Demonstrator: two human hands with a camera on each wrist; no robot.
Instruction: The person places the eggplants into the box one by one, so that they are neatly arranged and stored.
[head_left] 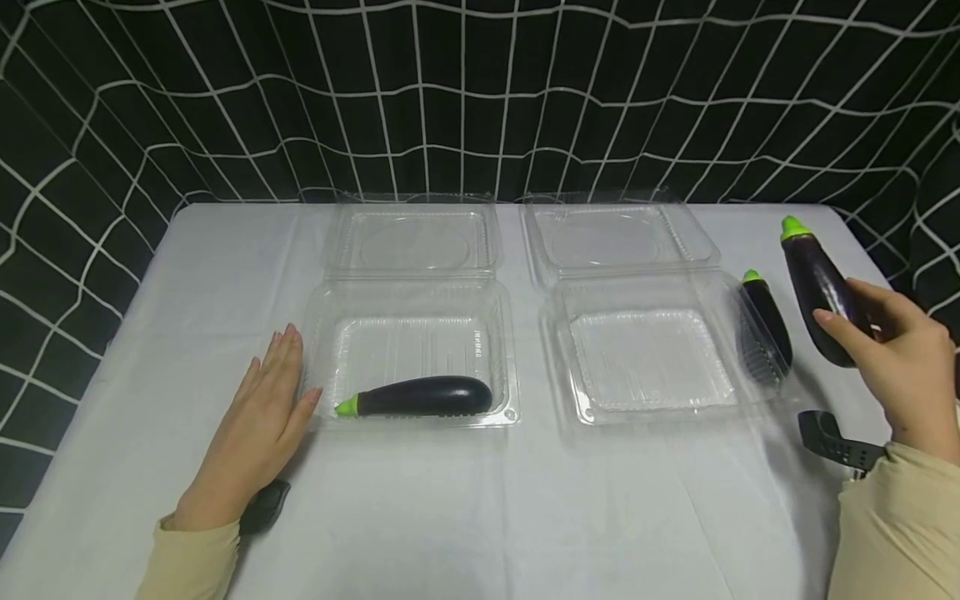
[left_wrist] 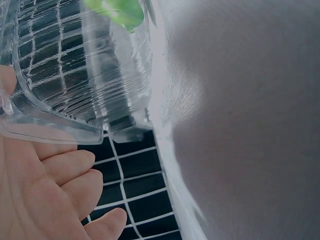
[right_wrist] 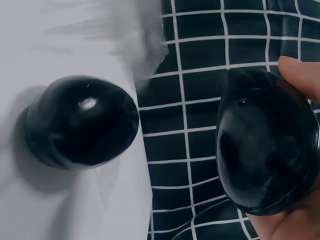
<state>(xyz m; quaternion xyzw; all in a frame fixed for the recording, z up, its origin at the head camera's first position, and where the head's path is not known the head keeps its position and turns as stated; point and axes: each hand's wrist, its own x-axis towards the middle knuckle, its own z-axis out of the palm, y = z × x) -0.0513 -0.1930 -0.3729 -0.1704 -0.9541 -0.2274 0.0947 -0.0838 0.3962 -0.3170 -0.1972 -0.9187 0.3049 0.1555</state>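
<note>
A person's right hand (head_left: 910, 362) grasps an eggplant (head_left: 821, 287) aloft near the right edge of the surface (head_left: 600, 508), fingers round its blunt end, long axis slanting, green cap (head_left: 792, 227) pointing forward and leftward. The left hand (head_left: 258, 421), fingers straight, flanks a clear container (head_left: 504, 333); surface stretches before it.

Free from above: right clear plastic hinged box (head_left: 645, 358); narrow lane between it and left clear plastic hinged box (head_left: 405, 346). Obstacles: dark purple, green-capped eggplant (head_left: 423, 397) along left box's near wall; left hand (head_left: 258, 417) beside its left wall; second such eggplant (head_left: 769, 321) at right box's right side.
</note>
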